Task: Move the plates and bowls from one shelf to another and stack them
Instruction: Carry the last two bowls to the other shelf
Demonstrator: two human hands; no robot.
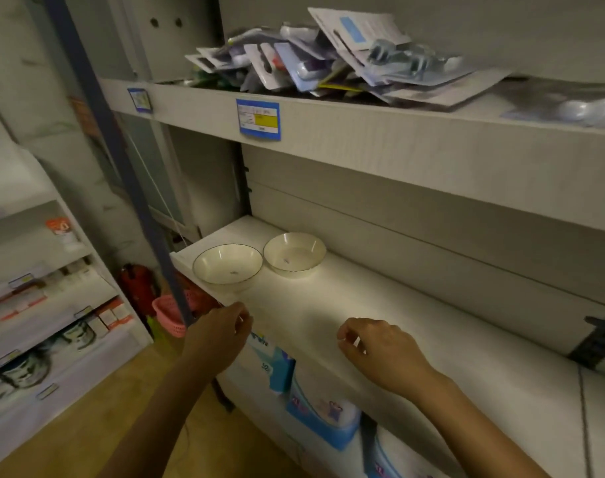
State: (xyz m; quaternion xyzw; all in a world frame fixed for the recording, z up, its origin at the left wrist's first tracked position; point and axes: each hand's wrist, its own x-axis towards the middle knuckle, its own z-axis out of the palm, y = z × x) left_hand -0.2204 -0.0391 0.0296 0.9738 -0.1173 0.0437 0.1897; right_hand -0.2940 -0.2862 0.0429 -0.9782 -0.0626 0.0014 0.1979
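Two bowls are recorded on the white shelf (414, 322), both upright and both toward its left end. The left bowl (227, 264), wide and shallow with a thin dark line at the rim, is set close to the front-left corner. The right bowl (294, 254), somewhat deeper, is placed just beside it and nearer the back edge; whether the rims touch cannot be told. Neither bowl is stacked on the other. The left hand (221, 331) is seen at the front edge of the shelf, just short of the left bowl and apart from it, its fingers loosely curled with nothing held. The right hand (373, 346) is seen over the front edge further to the right, well apart from both bowls, its fingers likewise loosely curled and holding nothing. On the upper shelf (397, 143) a loose pile of carded packets (328, 56) is noted, and a blue price label (258, 120) is fixed to its front lip. A blue post (121, 157) is noted at the left end, a pink basket (170, 315) behind it. Blue-and-white packs (323, 408) are stored beneath the white shelf.
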